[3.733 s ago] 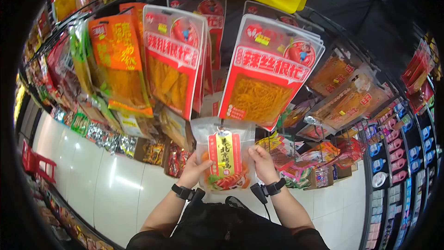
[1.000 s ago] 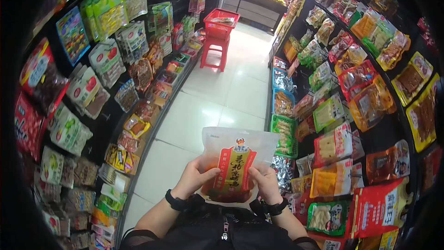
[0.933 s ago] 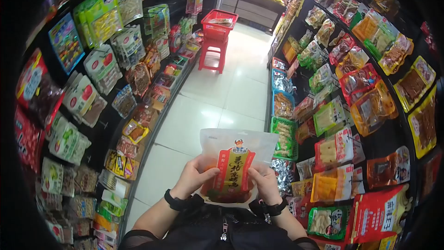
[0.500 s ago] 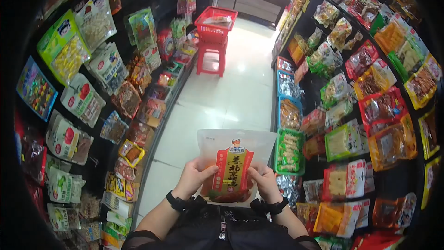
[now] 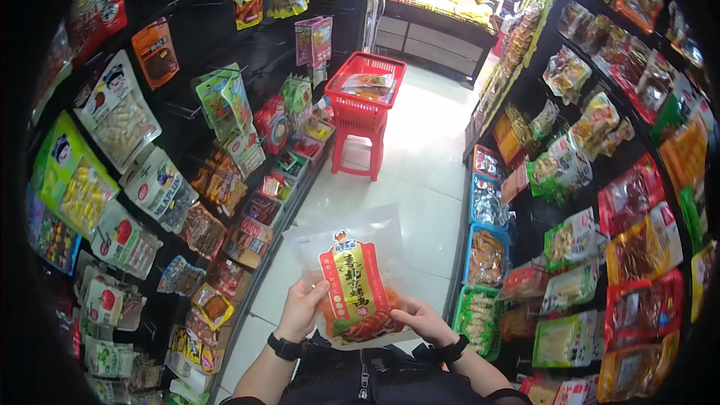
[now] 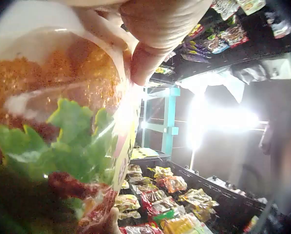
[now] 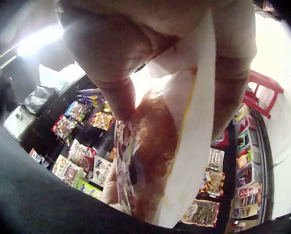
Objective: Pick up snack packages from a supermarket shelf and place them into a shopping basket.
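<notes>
One glossy, translucent, red-and-yellow-labelled, rectangular plastic pouch point(image 5: 358, 289), at six o'clock, now leans toward eleven; bare left hand point(image 5: 300, 310) pinches its nine-o'clock edge, bare right hand point(image 5: 425, 320), shifted lower, its four-o'clock corner.

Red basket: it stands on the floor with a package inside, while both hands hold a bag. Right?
No: the red basket rests on a red stool, not on the floor, as the head view shows. It does hold a package, and the left hand and right hand hold the bag.
</notes>
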Available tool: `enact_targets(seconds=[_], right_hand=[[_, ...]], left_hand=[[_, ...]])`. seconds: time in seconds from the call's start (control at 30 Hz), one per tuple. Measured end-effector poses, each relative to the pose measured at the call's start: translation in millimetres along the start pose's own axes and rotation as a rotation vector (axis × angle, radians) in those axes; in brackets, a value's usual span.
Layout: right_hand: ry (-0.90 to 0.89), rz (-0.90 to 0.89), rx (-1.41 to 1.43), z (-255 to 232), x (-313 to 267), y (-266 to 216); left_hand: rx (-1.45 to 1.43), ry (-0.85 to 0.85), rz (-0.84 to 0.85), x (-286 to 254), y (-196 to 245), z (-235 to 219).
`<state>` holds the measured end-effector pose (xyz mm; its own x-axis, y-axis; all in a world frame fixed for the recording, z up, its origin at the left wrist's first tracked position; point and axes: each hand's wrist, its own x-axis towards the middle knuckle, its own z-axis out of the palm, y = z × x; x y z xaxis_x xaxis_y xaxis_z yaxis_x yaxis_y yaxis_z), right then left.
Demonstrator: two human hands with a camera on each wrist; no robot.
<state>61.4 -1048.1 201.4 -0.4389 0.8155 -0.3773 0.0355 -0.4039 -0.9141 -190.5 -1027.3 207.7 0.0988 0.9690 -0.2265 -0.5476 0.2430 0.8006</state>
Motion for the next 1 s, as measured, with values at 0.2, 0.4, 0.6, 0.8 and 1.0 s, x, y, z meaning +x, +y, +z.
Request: enact_targets(seconds=[0.2,0.4,0.6,0.8,1.0], right_hand=[[0.025,-0.003,0.078,-50,107,-35],[0.117,0.0,0.201,-103,210,-97],[0.137,-0.053,0.393,-145,268,-133],[0.206,-0.078,0.395,-224,318,-134],[0.099,-0.058,0.17,-327,363,-189]], left_hand=[[0.015,-0.069,-0.1,120,9,-12],[0.207,-0.261,-0.134,254,57,5],[0.256,-0.284,-0.276,361,71,15],[0.335,-0.348,-0.387,457,59,38],[0.214,-0.238,-0.071,542,78,102]])
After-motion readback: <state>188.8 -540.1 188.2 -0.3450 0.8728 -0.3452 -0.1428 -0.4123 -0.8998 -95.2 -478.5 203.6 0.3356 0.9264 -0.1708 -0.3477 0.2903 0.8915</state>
